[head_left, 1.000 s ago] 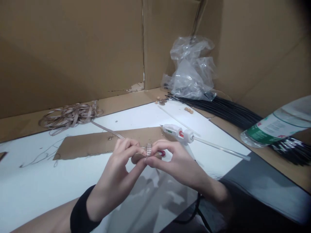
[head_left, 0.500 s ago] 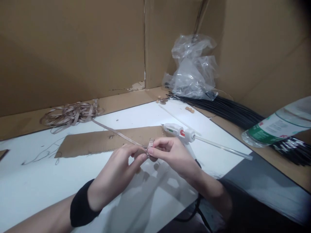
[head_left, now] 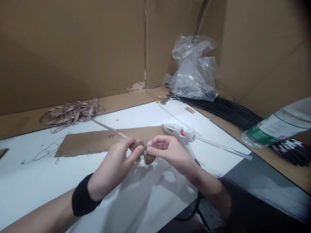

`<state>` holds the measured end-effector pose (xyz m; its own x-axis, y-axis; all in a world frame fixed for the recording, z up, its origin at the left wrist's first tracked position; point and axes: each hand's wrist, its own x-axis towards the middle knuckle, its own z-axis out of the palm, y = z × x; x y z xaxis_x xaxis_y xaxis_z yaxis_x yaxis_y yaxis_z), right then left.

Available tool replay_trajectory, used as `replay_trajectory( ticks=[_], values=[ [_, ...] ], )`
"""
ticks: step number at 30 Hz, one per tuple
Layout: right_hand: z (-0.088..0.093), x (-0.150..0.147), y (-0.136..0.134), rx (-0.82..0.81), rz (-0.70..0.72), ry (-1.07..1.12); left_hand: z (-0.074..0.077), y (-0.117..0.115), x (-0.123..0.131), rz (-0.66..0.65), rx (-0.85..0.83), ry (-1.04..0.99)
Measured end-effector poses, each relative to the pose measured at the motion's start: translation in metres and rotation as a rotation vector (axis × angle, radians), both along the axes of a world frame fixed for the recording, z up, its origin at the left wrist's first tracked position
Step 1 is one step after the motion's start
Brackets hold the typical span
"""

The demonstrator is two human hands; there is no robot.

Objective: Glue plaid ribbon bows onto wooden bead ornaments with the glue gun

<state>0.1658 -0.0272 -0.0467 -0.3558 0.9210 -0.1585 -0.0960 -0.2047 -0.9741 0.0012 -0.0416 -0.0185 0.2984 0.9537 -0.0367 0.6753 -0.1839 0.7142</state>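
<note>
Just above the white board, my two hands meet fingertip to fingertip. My left hand (head_left: 122, 157) pinches a small flat brown piece (head_left: 139, 144) with a rounded edge; its kind I cannot make out. Between thumb and fingers, my right hand (head_left: 171, 152) grips a brown-and-white checked ribbon (head_left: 150, 141), bent into a loop against the brown piece. More rounded brown material (head_left: 149, 159) shows below the fingertips. From behind my left hand the ribbon runs back to a loose heap of ribbon (head_left: 75, 113). My fingers hide part of the join.
A white glue gun (head_left: 173, 129) with a clear glue stick (head_left: 223, 147) lies right of my hands. Behind them is a cardboard strip (head_left: 85, 142). Small tan discs (head_left: 190, 110), black rods (head_left: 233, 110), a plastic bag (head_left: 191, 74) and a lying bottle (head_left: 274, 127) are farther right.
Both hands have shifted slightly left. The brown piece has turned, so more of it shows between and below my fingers. The ribbon loop is still pinched in my right hand.
</note>
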Motion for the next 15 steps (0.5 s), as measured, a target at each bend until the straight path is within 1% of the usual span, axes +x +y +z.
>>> replay_trajectory(
  ticks=[3, 7, 9, 11, 13, 15],
  values=[
    [-0.0011, -0.0011, 0.0007, -0.024, -0.011, 0.035, -0.0068, -0.0009, 0.0023, 0.056, 0.081, -0.052],
    [-0.0006, -0.0025, 0.0006, -0.038, 0.014, 0.073, -0.0097, 0.0015, 0.0017, 0.05, 0.08, -0.095],
    [-0.0003, -0.0019, 0.0015, -0.028, 0.003, 0.093, -0.0083, 0.0036, -0.0004, 0.013, 0.015, -0.185],
    [-0.0005, -0.0007, 0.0031, -0.015, -0.023, 0.111, -0.0064, 0.0057, -0.003, -0.06, -0.078, -0.262],
    [-0.0011, 0.0005, 0.0048, -0.01, -0.048, 0.13, -0.0048, 0.0073, -0.0051, -0.135, -0.162, -0.267],
    [-0.002, 0.001, 0.0059, -0.005, -0.072, 0.155, -0.0044, 0.0083, -0.006, -0.143, -0.193, -0.225]
  ],
)
